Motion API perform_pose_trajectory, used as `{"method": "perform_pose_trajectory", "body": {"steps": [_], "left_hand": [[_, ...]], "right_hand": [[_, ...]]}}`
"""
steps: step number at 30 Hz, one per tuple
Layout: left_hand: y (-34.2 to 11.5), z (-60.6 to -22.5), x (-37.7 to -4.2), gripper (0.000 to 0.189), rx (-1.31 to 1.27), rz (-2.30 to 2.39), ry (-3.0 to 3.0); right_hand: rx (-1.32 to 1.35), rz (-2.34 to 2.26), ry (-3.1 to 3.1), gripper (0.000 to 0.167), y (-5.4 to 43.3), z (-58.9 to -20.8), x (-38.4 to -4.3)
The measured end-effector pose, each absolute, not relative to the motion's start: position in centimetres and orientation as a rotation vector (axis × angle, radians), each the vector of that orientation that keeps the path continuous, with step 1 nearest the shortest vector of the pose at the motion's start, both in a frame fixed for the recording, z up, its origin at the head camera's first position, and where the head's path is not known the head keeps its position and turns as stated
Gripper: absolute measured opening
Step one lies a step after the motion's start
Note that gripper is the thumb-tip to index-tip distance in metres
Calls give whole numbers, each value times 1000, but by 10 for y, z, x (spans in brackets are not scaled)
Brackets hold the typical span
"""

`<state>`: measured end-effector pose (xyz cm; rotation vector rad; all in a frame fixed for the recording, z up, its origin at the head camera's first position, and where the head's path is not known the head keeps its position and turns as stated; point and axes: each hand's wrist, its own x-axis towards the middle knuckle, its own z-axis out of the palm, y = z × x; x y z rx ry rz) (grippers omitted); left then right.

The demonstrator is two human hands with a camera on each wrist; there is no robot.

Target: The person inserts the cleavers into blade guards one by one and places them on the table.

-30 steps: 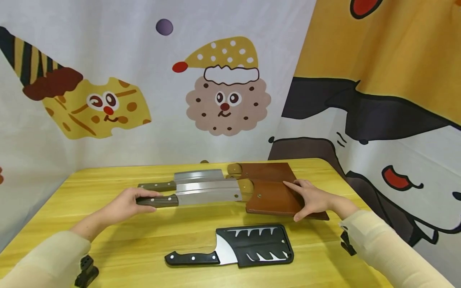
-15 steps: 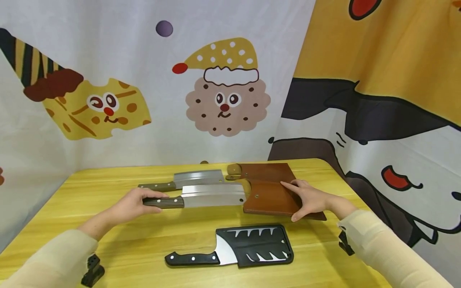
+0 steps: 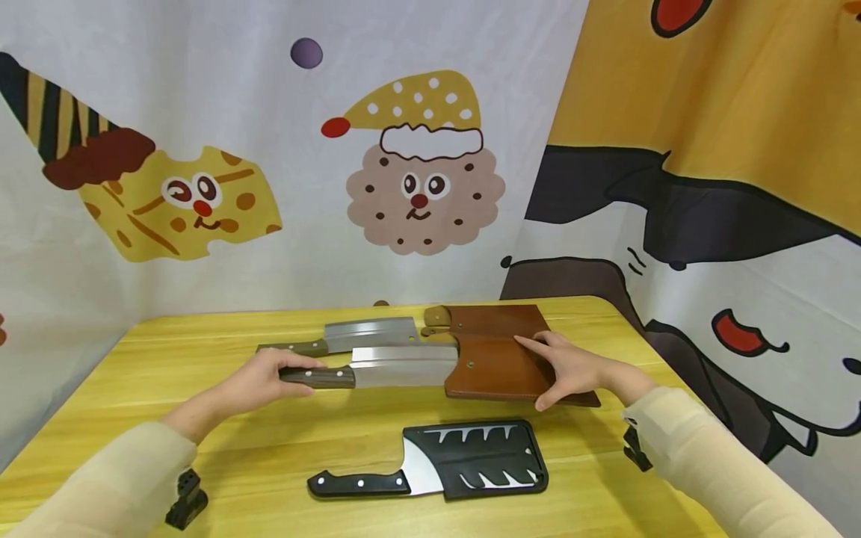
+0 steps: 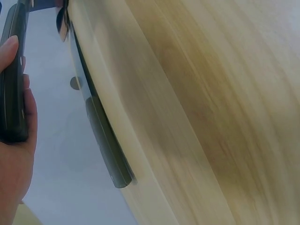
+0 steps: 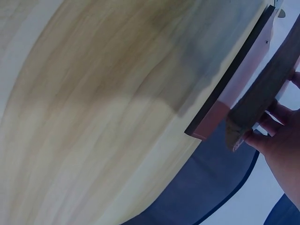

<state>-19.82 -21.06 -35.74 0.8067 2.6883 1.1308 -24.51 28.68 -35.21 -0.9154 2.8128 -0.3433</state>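
Note:
My left hand (image 3: 258,382) pinches the dark wooden handle of a cleaver (image 3: 405,368), its blade pointing right. The left wrist view shows the fingers and thumb around that handle (image 4: 13,89). My right hand (image 3: 580,371) grips a brown leather sheath (image 3: 494,366) by its right part, thumb on the near edge. The blade's far end meets the sheath's open left end, and its tip is hidden there. In the right wrist view, the fingers of my right hand (image 5: 287,145) hold the sheath (image 5: 262,93) above the table.
Behind lie a second cleaver (image 3: 370,332) with an olive handle and a second brown sheath (image 3: 501,317) with a tan strap. Nearer me, a black-handled cleaver (image 3: 363,484) sits in a black plastic guard (image 3: 494,459). The wooden table (image 3: 202,478) ends at a printed curtain (image 3: 296,276).
My left hand has moved right with the cleaver, away from the second cleaver. My right hand and the sheath have shifted slightly left, and the blade end has gone into the sheath's opening.

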Motion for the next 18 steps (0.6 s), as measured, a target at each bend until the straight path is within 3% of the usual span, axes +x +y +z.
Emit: {"method": "perform_pose_trajectory", "body": {"steps": [18], "left_hand": [[-194, -355, -204, 43, 782, 1104, 2695]], "right_hand": [[-944, -329, 2779, 110, 266, -348, -256]]}}
